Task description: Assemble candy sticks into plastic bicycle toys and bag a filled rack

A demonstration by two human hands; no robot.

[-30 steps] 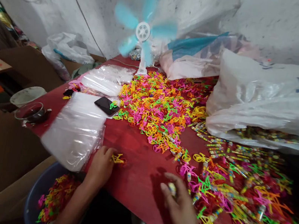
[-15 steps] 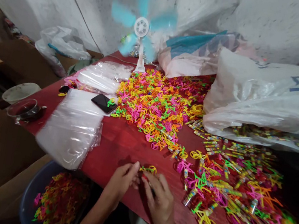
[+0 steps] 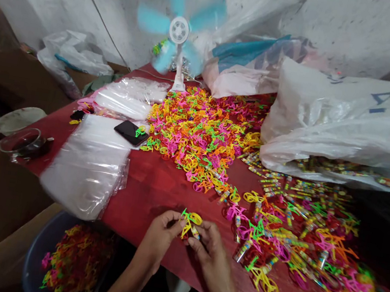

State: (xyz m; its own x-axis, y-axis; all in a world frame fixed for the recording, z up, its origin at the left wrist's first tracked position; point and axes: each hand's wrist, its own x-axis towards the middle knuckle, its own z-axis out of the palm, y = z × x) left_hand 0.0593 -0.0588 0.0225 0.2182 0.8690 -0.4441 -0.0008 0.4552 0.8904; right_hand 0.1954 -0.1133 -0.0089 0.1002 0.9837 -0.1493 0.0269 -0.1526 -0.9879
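Near the front edge of the red table, my left hand (image 3: 159,237) pinches a small yellow and green plastic toy bicycle (image 3: 189,221) between thumb and fingers. My right hand (image 3: 213,253) faces it, its thumb and fingers closed on a small clear tube with a printed label (image 3: 196,233). The tube lies against the bicycle's right side; whether the two are joined I cannot make out. Right of my hands spread toy bicycles with tubes among them, such as a yellow bicycle (image 3: 264,279) and a labelled tube (image 3: 243,250).
A large heap of toy bicycles (image 3: 193,131) covers the table's middle. Clear plastic bags (image 3: 86,168) and a phone (image 3: 130,132) lie left. A fan (image 3: 179,30) spins behind. A white sack (image 3: 334,119) holds tubes at right. A blue tub (image 3: 35,251) of plastic pieces stands below left.
My hands have risen slightly and turned, bringing the yellow and green bicycle and the tube into plainer sight between them. The whole view has shifted a little.
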